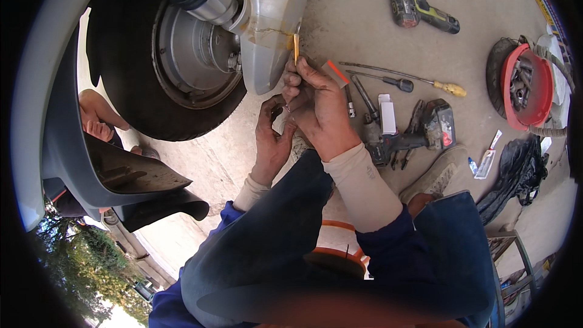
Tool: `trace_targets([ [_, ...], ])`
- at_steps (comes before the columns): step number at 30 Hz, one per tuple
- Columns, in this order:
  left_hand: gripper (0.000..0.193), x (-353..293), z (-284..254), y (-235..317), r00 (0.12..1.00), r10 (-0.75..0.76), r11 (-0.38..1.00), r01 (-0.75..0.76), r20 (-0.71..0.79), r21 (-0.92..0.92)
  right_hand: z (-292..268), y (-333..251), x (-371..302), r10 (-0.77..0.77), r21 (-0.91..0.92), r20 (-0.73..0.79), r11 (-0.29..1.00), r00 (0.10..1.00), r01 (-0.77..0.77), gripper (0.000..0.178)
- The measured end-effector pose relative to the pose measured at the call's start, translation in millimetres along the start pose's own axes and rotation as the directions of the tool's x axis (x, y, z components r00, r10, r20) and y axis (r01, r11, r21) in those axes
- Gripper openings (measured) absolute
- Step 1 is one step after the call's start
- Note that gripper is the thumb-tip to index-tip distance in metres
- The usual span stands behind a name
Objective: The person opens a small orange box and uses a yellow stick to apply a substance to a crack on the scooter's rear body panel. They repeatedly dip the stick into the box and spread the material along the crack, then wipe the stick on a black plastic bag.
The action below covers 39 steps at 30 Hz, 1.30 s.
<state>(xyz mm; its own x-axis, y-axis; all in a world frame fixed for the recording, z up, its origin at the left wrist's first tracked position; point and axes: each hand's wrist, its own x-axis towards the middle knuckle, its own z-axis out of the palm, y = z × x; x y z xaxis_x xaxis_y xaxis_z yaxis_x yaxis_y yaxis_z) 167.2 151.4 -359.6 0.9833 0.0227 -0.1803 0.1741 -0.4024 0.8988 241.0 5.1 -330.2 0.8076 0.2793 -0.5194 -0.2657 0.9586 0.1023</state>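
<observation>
My right hand (325, 106) is closed, with a slim yellow stick (296, 47) between thumb and fingers. Its upper end reaches the edge of a silver-grey fork cover (267, 54), which carries a brownish stained crack line. Just below, my left hand (272, 140) has its fingers bent in a pinch by my right palm. Something tiny and shiny shows there, too small to name. To the left of the cover stands a black-tyred wheel (228, 103) with a grey hub. A small orange-edged piece (336, 73) shows beside my right hand; whether it is held or lying cannot be made out.
On the concrete lie a cordless drill (404, 9), a yellow-handled screwdriver (446, 88), a black-handled screwdriver (401, 84), an impact wrench (419, 136) and a white box (387, 114). Right stands a red bowl (522, 118) of sockets. Dark bodywork (127, 170) and another person's hand (98, 129) are left.
</observation>
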Motion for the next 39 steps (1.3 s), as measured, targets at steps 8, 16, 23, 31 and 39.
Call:
trace_targets([
  [8,0.052,-1.6,-1.4,-2.8,1.000,-0.016,1.000,0.016,0.003,-0.006,-8.0,-1.5,6.0,0.097,0.115,0.051,0.988,0.994,-0.102,0.015],
  [16,0.053,2.2,0.7,2.6,0.999,-0.041,0.999,0.041,0.026,0.019,-31.9,-23.7,-7.2,-0.058,-0.131,-0.058,0.990,0.997,0.050,0.020],
  [23,0.087,9.2,15.8,-15.5,0.993,0.053,0.876,-0.096,0.103,0.472,-75.0,-50.5,-40.6,-0.347,-0.689,-0.144,0.707,0.927,0.158,0.026],
  [31,0.092,24.9,29.1,-38.7,0.986,0.026,0.804,-0.117,0.162,0.584,-98.1,-47.3,-43.3,-0.510,-0.984,0.123,0.051,0.851,0.173,0.015],
  [39,0.087,15.5,26.2,-23.5,0.970,0.157,0.734,-0.241,0.186,0.635,-106.6,-41.6,-49.2,-0.361,-0.766,0.542,-0.585,0.759,0.268,0.018],
])
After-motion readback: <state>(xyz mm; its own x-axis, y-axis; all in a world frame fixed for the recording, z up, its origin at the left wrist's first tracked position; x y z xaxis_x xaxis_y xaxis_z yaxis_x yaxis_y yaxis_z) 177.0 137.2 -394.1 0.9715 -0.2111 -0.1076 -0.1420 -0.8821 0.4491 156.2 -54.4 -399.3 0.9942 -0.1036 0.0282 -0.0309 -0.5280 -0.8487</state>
